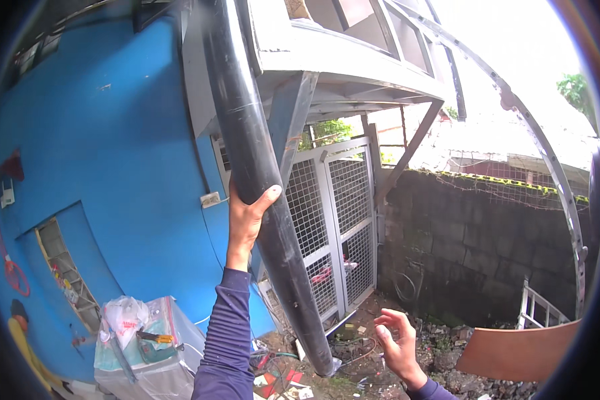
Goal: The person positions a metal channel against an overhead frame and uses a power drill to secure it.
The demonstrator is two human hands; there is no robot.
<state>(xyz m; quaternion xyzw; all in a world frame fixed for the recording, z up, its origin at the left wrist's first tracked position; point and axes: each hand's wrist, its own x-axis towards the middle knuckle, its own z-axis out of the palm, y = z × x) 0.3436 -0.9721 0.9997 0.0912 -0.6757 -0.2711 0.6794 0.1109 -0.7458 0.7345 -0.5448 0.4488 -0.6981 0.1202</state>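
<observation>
A long black pipe (245, 127) slants from the top of the view down to its lower end near the ground, leaning slightly to the right. My left hand (248, 220) is wrapped around its middle, with the thumb across the front and the fingers hidden behind. To the right of the pipe's lower end, my right hand (399, 347) is raised, its fingers apart and loosely curved. Nothing is in that hand, and it does not touch the pipe.
A blue wall (133, 153) rises at left, beside a plastic-covered box (150, 373) bearing a white bag and tools. Behind the pipe stands a grey mesh gate (332, 227) under a white overhang. A block wall (473, 240), brown board (513, 352) and rubble lie at right.
</observation>
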